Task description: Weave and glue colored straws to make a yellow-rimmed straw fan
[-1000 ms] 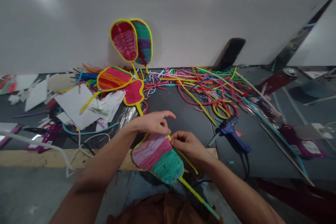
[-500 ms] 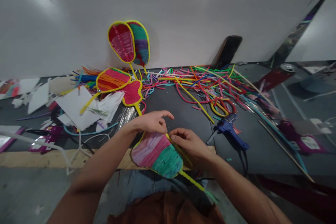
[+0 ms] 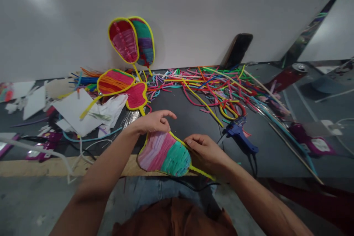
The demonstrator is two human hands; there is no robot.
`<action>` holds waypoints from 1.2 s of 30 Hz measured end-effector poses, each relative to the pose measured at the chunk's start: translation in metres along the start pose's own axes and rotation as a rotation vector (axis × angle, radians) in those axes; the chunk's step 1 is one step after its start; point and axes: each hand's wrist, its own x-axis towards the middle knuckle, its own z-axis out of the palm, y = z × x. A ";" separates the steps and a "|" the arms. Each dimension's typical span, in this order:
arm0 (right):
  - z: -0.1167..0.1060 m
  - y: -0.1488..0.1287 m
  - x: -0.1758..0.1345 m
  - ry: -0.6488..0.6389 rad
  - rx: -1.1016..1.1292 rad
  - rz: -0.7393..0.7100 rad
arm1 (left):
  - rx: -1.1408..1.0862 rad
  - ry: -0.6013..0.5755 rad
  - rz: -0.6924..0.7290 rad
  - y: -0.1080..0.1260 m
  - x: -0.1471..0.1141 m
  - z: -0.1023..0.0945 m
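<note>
**Fingers [image 3: 197,138] at the yellow rim [image 3: 177,137]**

The striped panel [image 3: 160,155] is pinched at its far edge by the left hand [image 3: 152,122]; its right edge is met by the right hand [image 3: 206,151], whether gripped or just touched cannot be told. Between the two it is slanted lengthwise, its yellow stem [image 3: 202,173] aimed lower right, nearer the right hand.
</note>
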 end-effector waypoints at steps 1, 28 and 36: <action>-0.001 0.000 0.000 0.010 -0.028 -0.003 | -0.006 0.007 0.000 -0.001 0.000 -0.001; -0.007 0.003 0.014 -0.015 -0.274 -0.101 | -0.045 0.034 0.017 -0.005 0.001 -0.005; -0.004 0.001 0.009 -0.076 -0.201 -0.093 | 0.064 -0.008 0.048 0.004 -0.003 -0.003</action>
